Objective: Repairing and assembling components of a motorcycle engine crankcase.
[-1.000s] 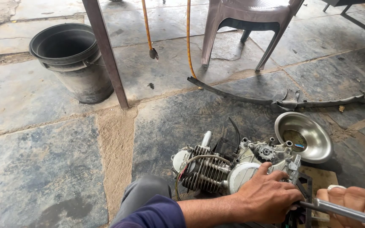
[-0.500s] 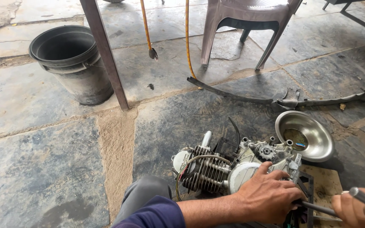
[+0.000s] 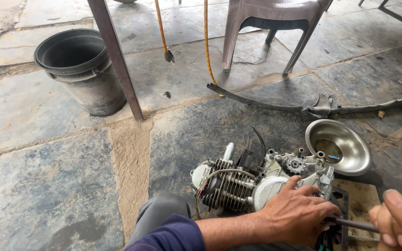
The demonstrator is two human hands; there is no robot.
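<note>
Bracing the small engine with the left hand, the person sits on the stone floor with the engine right in front of the knee. Left hand lies flat and spread over the round side cover, fingers pressing on it, not wrapped round anything. Right hand is at the frame's lower right edge, curled shut round a thin metal rod whose far end runs under the left hand toward the engine's side; cannot tell what the tip meets.

Progress, as a judgement: work on the engine looks mid-way. Engine stands mostly whole, finned cylinder, wires and sprocket on, side cover in place. A steel bowl sits just beside the engine, nearly bare apart from a small something at its bottom, so few parts seem removed so far.

Black bucket and plastic chair stand well apart, untouched.
</note>
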